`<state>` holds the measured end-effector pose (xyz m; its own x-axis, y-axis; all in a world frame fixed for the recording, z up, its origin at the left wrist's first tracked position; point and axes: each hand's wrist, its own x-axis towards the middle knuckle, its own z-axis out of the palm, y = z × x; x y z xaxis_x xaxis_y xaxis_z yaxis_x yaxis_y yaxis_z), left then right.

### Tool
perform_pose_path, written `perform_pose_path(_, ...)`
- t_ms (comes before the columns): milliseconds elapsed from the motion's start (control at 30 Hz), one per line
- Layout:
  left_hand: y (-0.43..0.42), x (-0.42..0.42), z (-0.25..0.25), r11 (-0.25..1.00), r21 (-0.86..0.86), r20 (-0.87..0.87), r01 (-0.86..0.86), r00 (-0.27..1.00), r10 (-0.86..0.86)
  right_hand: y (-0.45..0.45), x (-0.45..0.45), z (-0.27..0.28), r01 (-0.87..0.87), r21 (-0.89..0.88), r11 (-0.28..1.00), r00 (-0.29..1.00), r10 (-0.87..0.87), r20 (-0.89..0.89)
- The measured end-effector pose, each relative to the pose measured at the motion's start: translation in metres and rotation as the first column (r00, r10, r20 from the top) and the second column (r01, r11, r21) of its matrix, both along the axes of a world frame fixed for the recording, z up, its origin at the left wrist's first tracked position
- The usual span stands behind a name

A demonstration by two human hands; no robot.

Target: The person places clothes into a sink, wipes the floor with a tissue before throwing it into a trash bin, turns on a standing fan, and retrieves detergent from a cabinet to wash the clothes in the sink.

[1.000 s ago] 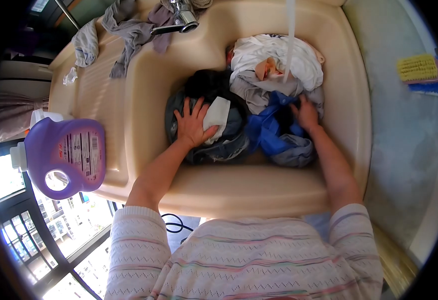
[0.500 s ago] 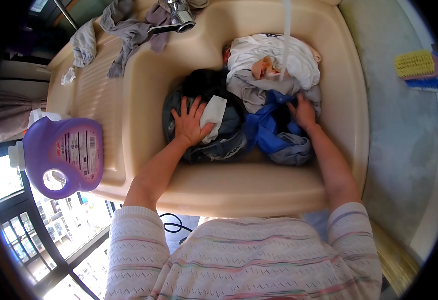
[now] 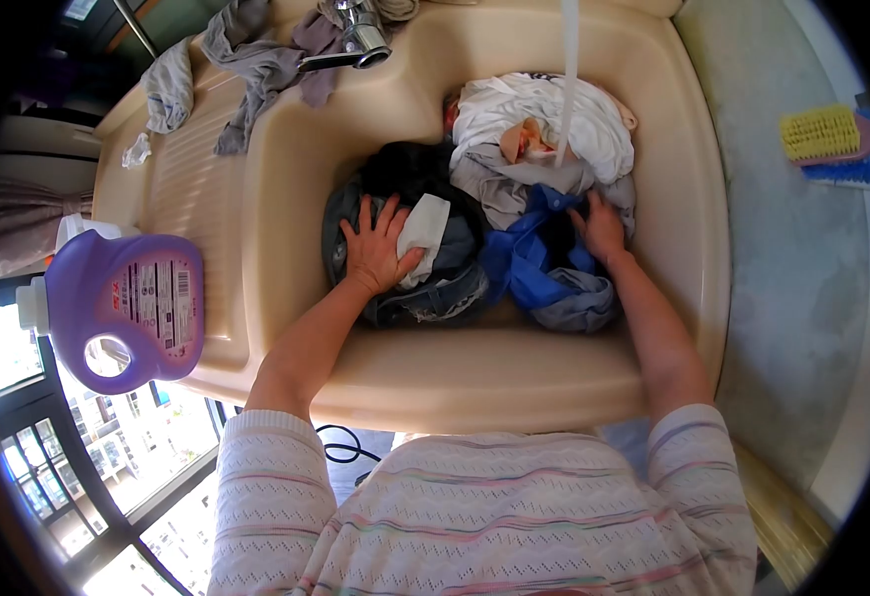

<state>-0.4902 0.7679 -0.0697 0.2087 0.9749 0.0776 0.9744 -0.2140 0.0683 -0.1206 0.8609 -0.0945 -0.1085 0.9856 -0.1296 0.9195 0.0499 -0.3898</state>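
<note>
My left hand lies flat with fingers spread on dark clothes at the left of the beige sink, beside a white cloth piece. My right hand rests against the blue garment and grey fabric, its fingers partly bent; whether they pinch any cloth is hidden. Behind them, white clothes lie in a heap with an orange patterned piece. A stream of water falls onto this heap from the top of the view.
On the ribbed left ledge stands a purple detergent bottle. Grey cloths lie near the metal faucet. A yellow-bristled brush and a blue one sit on the right-hand surface.
The view has shifted slightly. Both hands stay at nearly the same places on the clothes, with the right fingers moved a little.
</note>
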Motion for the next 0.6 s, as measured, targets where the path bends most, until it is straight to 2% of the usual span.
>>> perform_pose_path(600, 0.0007, -0.0008, -0.0024, 1.000, 0.021, -0.019, 0.002, 1.000, -0.001, -0.0013, -0.0026, 0.0052, 0.007, -0.015, 1.000, 1.000, -0.007, 0.021)
